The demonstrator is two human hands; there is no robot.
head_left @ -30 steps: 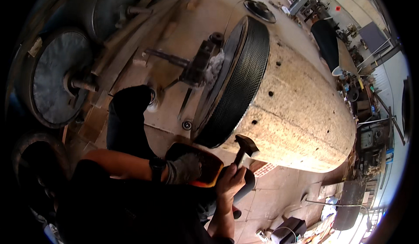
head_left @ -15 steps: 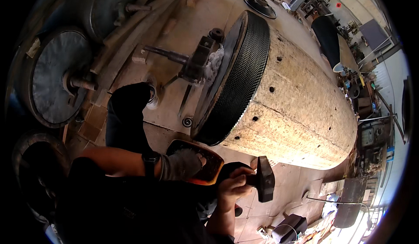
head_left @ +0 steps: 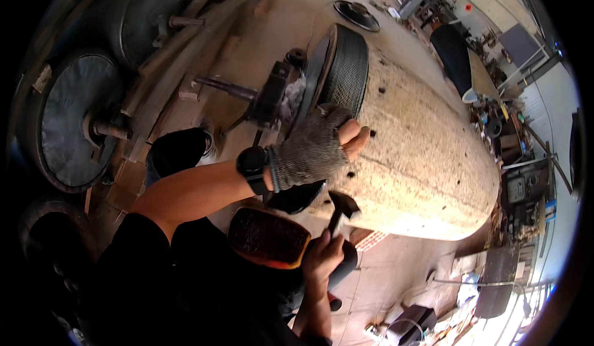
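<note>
A big barrel-shaped wooden drum (head_left: 427, 154) lies on its side before me, with a row of dark holes near its left end. Round that end runs a black ridged band (head_left: 349, 67). My left hand (head_left: 315, 145), in a grey fingerless knit glove, reaches across the band. Its bare fingertips are pinched together at one of the holes; whatever they hold is too small to make out. My right hand (head_left: 323, 256) grips a hammer (head_left: 342, 205) by its handle, the head raised beside the drum's lower edge. A dark scoop-like tray (head_left: 269, 237) with an orange rim rests by my lap.
A metal shaft with a block (head_left: 266, 95) juts from the drum's left end. Steel drums (head_left: 80, 123) and wooden beams (head_left: 167, 73) line the left. A round disc (head_left: 356, 15) lies on the floor beyond. Cluttered benches and a dark box (head_left: 411, 324) stand to the right.
My left hand has come out of the tray and up onto the drum by the holes. The hammer in my right hand has turned upright and moved left, closer to the drum.
</note>
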